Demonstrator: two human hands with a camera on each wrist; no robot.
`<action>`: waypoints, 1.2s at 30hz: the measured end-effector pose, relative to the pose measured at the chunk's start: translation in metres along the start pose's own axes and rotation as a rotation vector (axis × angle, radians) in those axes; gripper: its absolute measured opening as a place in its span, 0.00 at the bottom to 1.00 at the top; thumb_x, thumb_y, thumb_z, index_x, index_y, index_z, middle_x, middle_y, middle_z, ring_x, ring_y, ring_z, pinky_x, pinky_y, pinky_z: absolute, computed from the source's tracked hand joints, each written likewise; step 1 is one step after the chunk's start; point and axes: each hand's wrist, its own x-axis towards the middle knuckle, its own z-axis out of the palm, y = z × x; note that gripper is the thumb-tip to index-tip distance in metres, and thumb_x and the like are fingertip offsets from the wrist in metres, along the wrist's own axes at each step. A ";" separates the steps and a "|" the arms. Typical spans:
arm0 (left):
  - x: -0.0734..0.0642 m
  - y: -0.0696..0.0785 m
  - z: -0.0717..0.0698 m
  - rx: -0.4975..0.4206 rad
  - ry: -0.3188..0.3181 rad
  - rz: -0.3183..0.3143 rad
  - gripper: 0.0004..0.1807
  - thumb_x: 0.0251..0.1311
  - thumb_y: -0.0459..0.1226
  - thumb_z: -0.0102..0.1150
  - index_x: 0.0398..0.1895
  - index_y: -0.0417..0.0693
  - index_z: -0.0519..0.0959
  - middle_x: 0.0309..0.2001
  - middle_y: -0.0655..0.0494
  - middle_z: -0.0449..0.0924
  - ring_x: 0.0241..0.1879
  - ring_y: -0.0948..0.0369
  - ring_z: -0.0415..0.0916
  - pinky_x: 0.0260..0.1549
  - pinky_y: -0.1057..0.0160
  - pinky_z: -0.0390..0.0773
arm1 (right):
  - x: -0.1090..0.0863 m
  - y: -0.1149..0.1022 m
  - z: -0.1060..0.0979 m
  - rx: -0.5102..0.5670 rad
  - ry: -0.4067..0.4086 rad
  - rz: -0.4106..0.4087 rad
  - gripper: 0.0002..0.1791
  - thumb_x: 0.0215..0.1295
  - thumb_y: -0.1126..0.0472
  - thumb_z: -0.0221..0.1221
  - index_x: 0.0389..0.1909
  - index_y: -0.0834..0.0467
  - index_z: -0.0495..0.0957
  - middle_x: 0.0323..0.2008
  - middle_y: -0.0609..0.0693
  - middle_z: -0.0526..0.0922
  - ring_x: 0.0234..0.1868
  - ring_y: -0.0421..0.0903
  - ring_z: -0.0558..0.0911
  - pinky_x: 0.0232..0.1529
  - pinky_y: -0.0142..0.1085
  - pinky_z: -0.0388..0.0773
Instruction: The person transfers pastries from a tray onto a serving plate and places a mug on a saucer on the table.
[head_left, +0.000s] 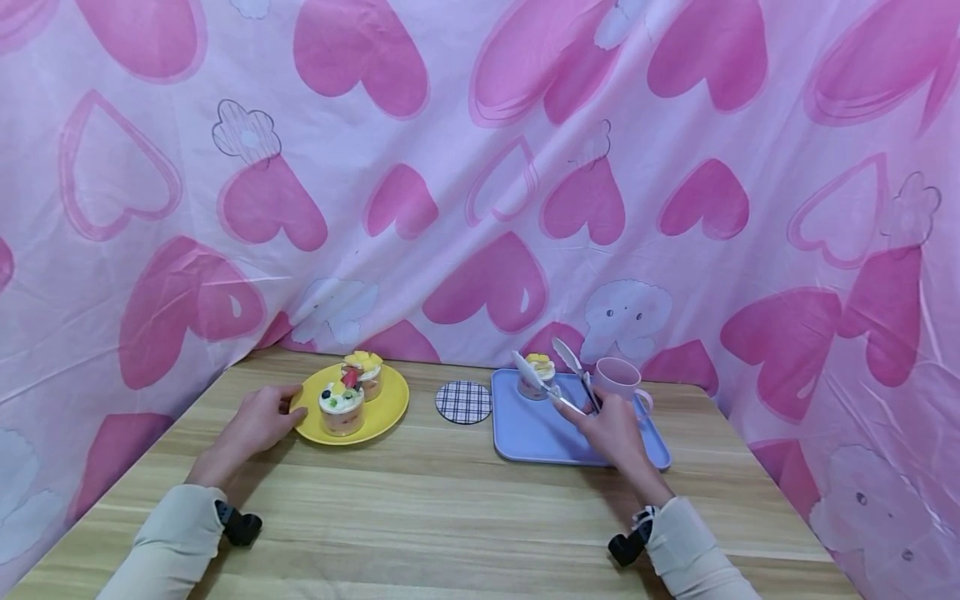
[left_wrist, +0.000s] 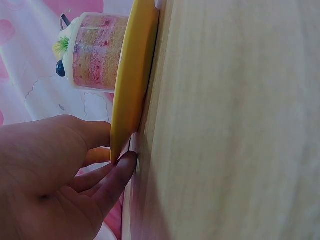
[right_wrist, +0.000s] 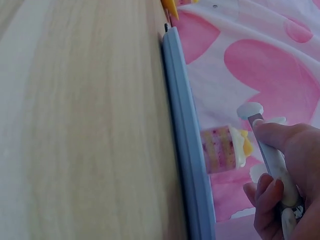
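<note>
My left hand [head_left: 262, 421] pinches the near-left rim of a yellow plate [head_left: 390, 408], thumb above and fingers at its underside in the left wrist view. On that plate stand two clear dessert cups: a berry-topped cake cup [head_left: 342, 417] and, behind it, a mango-topped cup [head_left: 369, 385]. My right hand [head_left: 615, 429] grips a pair of tongs [head_left: 573, 358] above a blue tray [head_left: 540, 442]; their tips are spread apart. Another mango-topped cake cup [head_left: 536, 385] stands on the tray's back left, near the tongs and not held by them.
A pink mug [head_left: 617, 375] stands at the tray's back right, partly behind my right hand. Between plate and tray lies a round plaid coaster [head_left: 462, 402]. A pink heart-patterned curtain [head_left: 487, 275] hangs behind the wooden table [head_left: 435, 508].
</note>
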 end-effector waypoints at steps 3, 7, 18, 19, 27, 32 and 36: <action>0.000 0.000 0.001 -0.001 -0.009 -0.008 0.33 0.67 0.38 0.60 0.69 0.27 0.66 0.60 0.28 0.76 0.51 0.46 0.78 0.53 0.43 0.82 | 0.001 0.002 0.001 -0.011 -0.001 0.000 0.31 0.51 0.28 0.67 0.33 0.53 0.75 0.21 0.52 0.71 0.22 0.48 0.73 0.18 0.33 0.67; 0.001 -0.001 0.001 -0.005 -0.016 -0.018 0.33 0.67 0.38 0.60 0.69 0.27 0.65 0.61 0.28 0.75 0.51 0.47 0.78 0.53 0.44 0.82 | 0.001 0.005 0.002 -0.013 0.002 -0.001 0.32 0.50 0.28 0.68 0.32 0.54 0.74 0.20 0.51 0.70 0.21 0.49 0.72 0.18 0.34 0.67; 0.002 -0.002 0.000 -0.005 -0.019 -0.015 0.33 0.66 0.38 0.62 0.69 0.27 0.66 0.59 0.29 0.75 0.49 0.47 0.78 0.52 0.45 0.83 | 0.002 0.012 0.006 -0.017 -0.030 0.023 0.36 0.47 0.24 0.66 0.28 0.55 0.75 0.17 0.47 0.65 0.20 0.47 0.71 0.17 0.33 0.64; 0.002 -0.002 0.000 -0.004 -0.019 -0.015 0.33 0.66 0.38 0.62 0.69 0.27 0.66 0.59 0.29 0.76 0.49 0.48 0.78 0.52 0.45 0.83 | 0.002 0.012 0.006 -0.015 -0.036 0.029 0.36 0.47 0.25 0.67 0.28 0.55 0.75 0.17 0.47 0.65 0.20 0.47 0.71 0.17 0.33 0.63; 0.002 -0.001 0.000 0.003 -0.013 -0.014 0.33 0.66 0.38 0.61 0.69 0.27 0.66 0.59 0.29 0.76 0.49 0.48 0.78 0.53 0.44 0.82 | 0.003 0.017 0.008 -0.030 -0.057 0.018 0.33 0.49 0.27 0.67 0.26 0.55 0.78 0.16 0.45 0.62 0.20 0.46 0.71 0.16 0.33 0.61; 0.002 -0.001 0.000 0.002 -0.015 -0.016 0.33 0.66 0.38 0.61 0.69 0.27 0.66 0.60 0.29 0.75 0.49 0.48 0.77 0.53 0.43 0.82 | 0.003 0.019 0.008 -0.030 -0.069 0.031 0.32 0.48 0.27 0.68 0.26 0.54 0.81 0.16 0.46 0.61 0.21 0.47 0.71 0.17 0.33 0.61; 0.001 0.000 0.000 0.001 -0.016 -0.019 0.33 0.66 0.38 0.61 0.69 0.27 0.66 0.60 0.28 0.75 0.50 0.47 0.78 0.54 0.44 0.82 | 0.004 0.021 0.009 -0.029 -0.079 0.035 0.32 0.48 0.27 0.68 0.25 0.54 0.81 0.15 0.46 0.61 0.21 0.47 0.71 0.17 0.33 0.62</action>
